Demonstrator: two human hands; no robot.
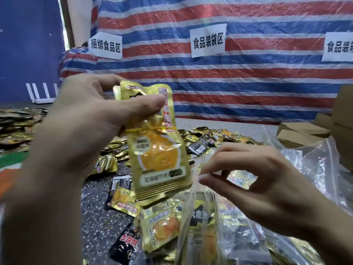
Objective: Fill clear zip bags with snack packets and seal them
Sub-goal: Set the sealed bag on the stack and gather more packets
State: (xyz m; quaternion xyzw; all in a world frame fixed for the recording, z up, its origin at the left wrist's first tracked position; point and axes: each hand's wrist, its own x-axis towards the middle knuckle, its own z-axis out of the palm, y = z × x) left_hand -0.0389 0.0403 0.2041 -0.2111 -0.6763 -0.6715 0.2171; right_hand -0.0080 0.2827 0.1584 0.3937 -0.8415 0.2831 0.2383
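Observation:
My left hand (91,119) grips a bundle of gold snack packets (158,150) by its top, thumb across the front; a yellow rubber band runs round the bundle. It hangs upright above the speckled table. My right hand (254,180) pinches the top edge of a clear zip bag (200,232) between thumb and fingertips, just right of the bundle's lower end. The bag hangs down and holds several gold and black packets.
Loose gold and black packets (206,138) lie heaped across the table (95,217), with another heap at the far left (17,125). Clear zip bags (313,165) pile at the right beside cardboard boxes (303,132). A striped tarp with paper signs (208,40) stands behind.

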